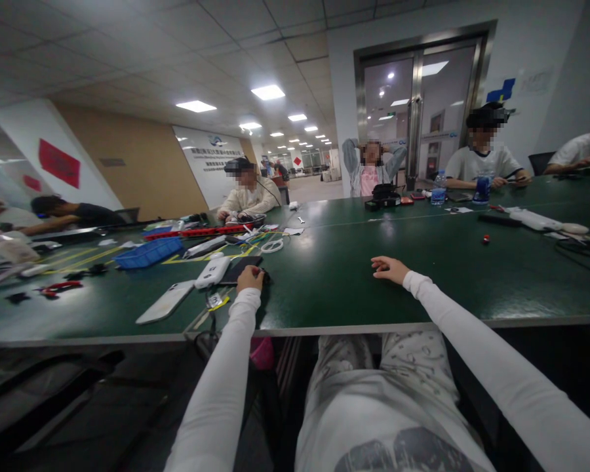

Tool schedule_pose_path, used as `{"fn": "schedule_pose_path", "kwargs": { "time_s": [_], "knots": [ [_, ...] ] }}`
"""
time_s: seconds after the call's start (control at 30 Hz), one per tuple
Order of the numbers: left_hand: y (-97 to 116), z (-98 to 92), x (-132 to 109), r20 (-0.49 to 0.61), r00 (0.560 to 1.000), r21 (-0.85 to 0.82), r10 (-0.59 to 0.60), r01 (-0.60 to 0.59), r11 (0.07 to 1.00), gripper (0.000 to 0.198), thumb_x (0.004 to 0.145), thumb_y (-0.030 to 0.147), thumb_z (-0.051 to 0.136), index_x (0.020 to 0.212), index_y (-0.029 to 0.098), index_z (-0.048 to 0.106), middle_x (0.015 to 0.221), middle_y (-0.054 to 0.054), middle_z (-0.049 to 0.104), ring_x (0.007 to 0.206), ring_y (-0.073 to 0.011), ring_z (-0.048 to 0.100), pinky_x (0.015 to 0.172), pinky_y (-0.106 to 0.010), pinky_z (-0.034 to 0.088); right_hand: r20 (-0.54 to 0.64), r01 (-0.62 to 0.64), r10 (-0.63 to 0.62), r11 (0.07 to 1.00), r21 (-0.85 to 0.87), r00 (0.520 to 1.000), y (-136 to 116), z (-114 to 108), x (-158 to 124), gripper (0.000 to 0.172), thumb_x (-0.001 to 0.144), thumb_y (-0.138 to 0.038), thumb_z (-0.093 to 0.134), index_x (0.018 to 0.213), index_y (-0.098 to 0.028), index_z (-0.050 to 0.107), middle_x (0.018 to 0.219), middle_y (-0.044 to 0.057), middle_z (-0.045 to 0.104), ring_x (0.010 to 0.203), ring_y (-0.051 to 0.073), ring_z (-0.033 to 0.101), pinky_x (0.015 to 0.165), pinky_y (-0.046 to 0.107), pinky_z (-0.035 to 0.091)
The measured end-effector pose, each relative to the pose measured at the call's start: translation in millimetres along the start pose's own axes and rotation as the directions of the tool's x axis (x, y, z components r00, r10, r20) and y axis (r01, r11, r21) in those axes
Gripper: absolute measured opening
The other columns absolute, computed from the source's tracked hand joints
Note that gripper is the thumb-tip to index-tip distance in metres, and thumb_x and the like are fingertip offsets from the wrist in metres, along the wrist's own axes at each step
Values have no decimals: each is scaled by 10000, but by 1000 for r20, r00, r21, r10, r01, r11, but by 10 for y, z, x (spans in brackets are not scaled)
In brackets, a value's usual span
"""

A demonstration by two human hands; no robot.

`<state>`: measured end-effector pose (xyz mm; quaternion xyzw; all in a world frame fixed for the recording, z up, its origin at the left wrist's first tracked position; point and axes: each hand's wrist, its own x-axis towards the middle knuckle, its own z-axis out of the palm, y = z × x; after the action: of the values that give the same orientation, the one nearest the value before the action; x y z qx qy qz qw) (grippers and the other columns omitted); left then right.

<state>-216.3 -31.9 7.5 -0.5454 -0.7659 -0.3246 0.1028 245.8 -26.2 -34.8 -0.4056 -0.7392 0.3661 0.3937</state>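
Note:
My left hand (250, 278) rests at the near left of the green table (319, 288), its fingers curled down beside a flat black pad (240, 267). Something small and dark (266, 276) shows at its fingertips; I cannot make out what it is. Left of that hand lie a white rounded device (213, 271) and a white phone (166, 302). A tag with yellow on it (219, 301) is at the table's near edge. Over bare green tabletop, my right hand (391, 269) is open, fingers apart and nothing in them.
A blue basket (150, 253), a white cable coil (272, 246), a small wrench (301, 220) and red-handled pliers (56, 288) lie to the left. At right are a small red item (486, 239), a water bottle (438, 189) and a white tool (535, 219). Several people sit around the table.

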Motion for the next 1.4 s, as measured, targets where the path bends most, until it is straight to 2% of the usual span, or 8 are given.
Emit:
{"fn": "schedule_pose_path", "kwargs": {
  "time_s": [0.33,0.77,0.9,1.03,1.17,1.27,1.4],
  "knots": [
    [7,1,-6,34,999,17,21,-21,1000,197,680,290,495,842,179,513,811,-43,570,784,-150,527,727,-275,393,-15,-9,10,1000,10,1000,1,17,11,506,584,-205,651,1060,-161,486,976,80,568,789,132,559,785,338,449],
    [-43,33,25,63,997,70,33,-37,997,239,690,288,480,883,186,575,878,-64,549,839,-179,514,780,-299,388,0,1,-1,1000,7,1000,26,6,19,496,585,-215,650,1053,-170,493,973,74,569,795,135,556,786,342,445],
    [63,54,-21,78,996,43,31,-35,998,228,685,266,491,871,172,583,862,-67,555,838,-181,516,790,-300,390,5,-1,1,1000,-6,1000,18,-1,13,498,588,-228,649,1057,-169,493,972,75,566,800,135,553,793,347,441],
    [447,157,-166,133,987,-38,90,-85,996,210,673,228,511,862,174,584,866,-56,554,815,-161,521,789,-282,398,26,5,-5,1000,-20,1000,15,-13,7,529,588,-259,648,1079,-163,477,977,79,559,815,141,545,803,362,430],
    [1056,377,-398,195,950,-185,243,-208,961,186,670,196,518,840,174,589,854,-50,549,776,-142,525,790,-274,404,47,16,-14,999,-42,999,0,-13,-3,614,562,-300,668,1118,-173,439,1006,85,545,827,147,533,800,366,426],
    [1573,565,-625,220,899,-319,379,-301,899,178,667,184,518,830,165,590,845,-55,545,748,-133,527,768,-269,420,56,30,-26,997,-76,998,-22,-10,-10,702,533,-326,686,1157,-179,397,1050,95,524,838,154,522,794,365,425],
    [2194,739,-958,226,792,-491,568,-411,768,188,664,176,519,839,171,588,836,-49,547,737,-122,524,748,-271,429,70,59,-51,991,-122,996,-30,-16,-5,785,506,-343,700,1194,-192,351,1106,101,498,849,163,518,801,369,416]
  ]
}}
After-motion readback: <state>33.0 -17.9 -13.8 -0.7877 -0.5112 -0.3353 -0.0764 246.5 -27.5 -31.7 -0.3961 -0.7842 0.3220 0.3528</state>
